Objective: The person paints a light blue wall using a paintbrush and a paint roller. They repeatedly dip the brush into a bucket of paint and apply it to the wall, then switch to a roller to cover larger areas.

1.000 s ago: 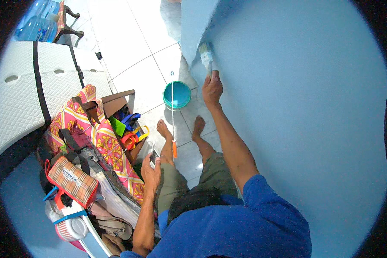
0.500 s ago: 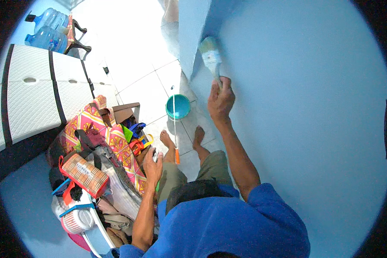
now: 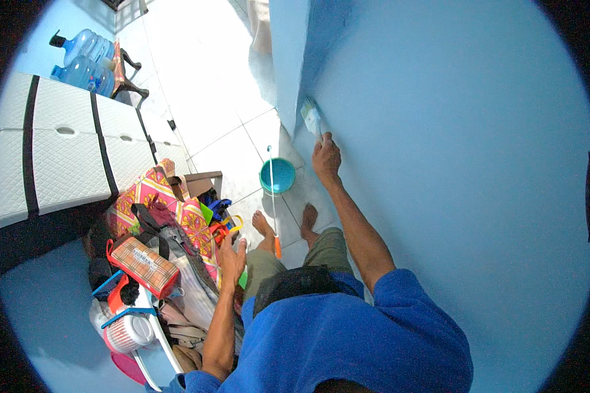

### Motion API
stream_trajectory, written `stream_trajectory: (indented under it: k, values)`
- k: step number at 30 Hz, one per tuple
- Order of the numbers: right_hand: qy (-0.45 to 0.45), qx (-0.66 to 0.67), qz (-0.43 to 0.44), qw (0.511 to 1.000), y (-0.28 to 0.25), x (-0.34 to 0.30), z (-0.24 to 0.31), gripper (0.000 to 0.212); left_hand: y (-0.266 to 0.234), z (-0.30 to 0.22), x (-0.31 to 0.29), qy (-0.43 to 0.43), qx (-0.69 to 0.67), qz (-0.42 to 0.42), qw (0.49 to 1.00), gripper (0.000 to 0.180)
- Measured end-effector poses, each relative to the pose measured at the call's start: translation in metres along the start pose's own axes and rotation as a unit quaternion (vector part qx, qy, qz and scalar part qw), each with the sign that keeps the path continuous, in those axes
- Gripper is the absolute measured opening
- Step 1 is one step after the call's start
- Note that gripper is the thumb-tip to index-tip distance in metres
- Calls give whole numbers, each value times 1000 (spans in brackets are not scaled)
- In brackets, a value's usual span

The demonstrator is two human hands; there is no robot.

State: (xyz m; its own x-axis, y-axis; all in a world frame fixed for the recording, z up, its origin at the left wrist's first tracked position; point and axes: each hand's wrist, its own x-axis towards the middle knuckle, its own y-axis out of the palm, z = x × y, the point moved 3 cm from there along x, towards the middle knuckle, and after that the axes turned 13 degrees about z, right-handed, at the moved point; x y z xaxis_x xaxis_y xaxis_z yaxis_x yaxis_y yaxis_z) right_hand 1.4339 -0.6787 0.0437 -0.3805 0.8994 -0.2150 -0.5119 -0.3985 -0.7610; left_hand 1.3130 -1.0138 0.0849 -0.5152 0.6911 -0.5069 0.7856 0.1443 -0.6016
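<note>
A flat paintbrush with a pale handle is gripped in my right hand. Its bristles meet the blue wall close to the wall's corner edge. My left hand hangs in front of the heap of bags, fingers extended, with nothing seen in it. On the tiled floor ahead of my feet stands a teal bucket. A thin white rod with an orange handle shows across the bucket's left side.
Bags and cloths crowd the left, among them a plaid pouch, a pink patterned cloth and a white plastic basket. Behind them is a white quilted folding mattress. Large water bottles stand at the far left.
My right hand and the paintbrush have moved down along the wall's corner edge, closer to me. The view has shifted slightly. My left hand remains empty.
</note>
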Motion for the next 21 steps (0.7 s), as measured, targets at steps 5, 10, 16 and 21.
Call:
stream_trajectory:
  k: [5, 10, 16, 21]
  values:
    - [-47, -21, -42, 998, -82, -13, 76, 17, -9, -13, 0, 21, 6, 6, 1000, 37]
    - [-182, 21, -174, 968, -157, -51, 128, 15, -13, -9, 2, 49, 34, -2, 998, 36]
    - [-184, -15, -206, 961, -129, -28, 103, 18, -20, -6, 6, 58, 25, -17, 998, 34]
    - [-42, -59, -19, 997, -70, -31, 54, 20, -26, 2, 0, 74, 40, -33, 996, 35]
